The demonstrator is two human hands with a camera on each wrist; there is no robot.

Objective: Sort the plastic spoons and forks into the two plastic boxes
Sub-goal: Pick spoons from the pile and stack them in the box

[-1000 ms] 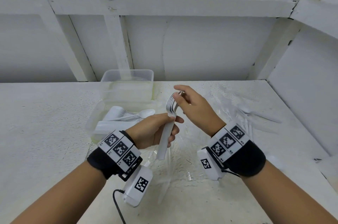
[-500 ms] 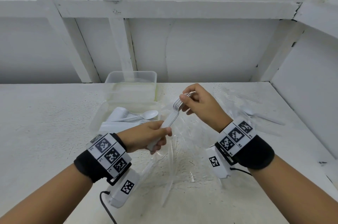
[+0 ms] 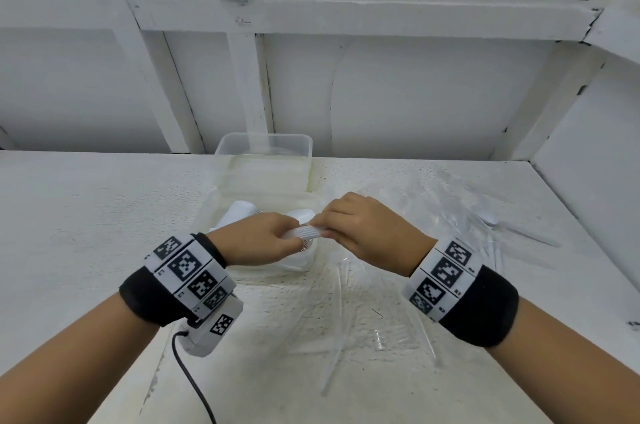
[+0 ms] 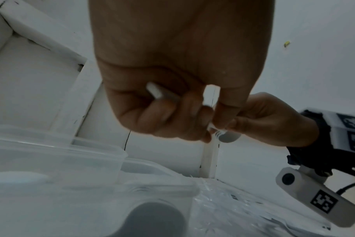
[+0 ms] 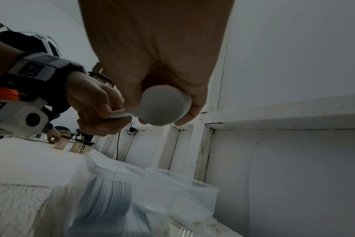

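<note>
Both hands hold one nested stack of white plastic forks (image 3: 304, 232) level, just above the near clear box (image 3: 209, 212). My left hand (image 3: 263, 236) grips the handle end (image 4: 153, 92). My right hand (image 3: 363, 229) pinches the head end (image 5: 162, 107), where tines (image 4: 219, 133) peek out in the left wrist view. The near box holds white spoons (image 3: 239, 212), nested in a stack (image 5: 109, 197). The far clear box (image 3: 265, 136) stands behind it against the wall and looks empty.
Crumpled clear plastic wrappers (image 3: 346, 313) lie on the white table in front of the boxes. A loose white spoon (image 3: 502, 226) lies among more wrap at the right. White walls close the back and right. Small jars (image 5: 77, 146) stand far left.
The fork stack has turned from upright to level. Both hands have come down and forward over the near box, closer together.
</note>
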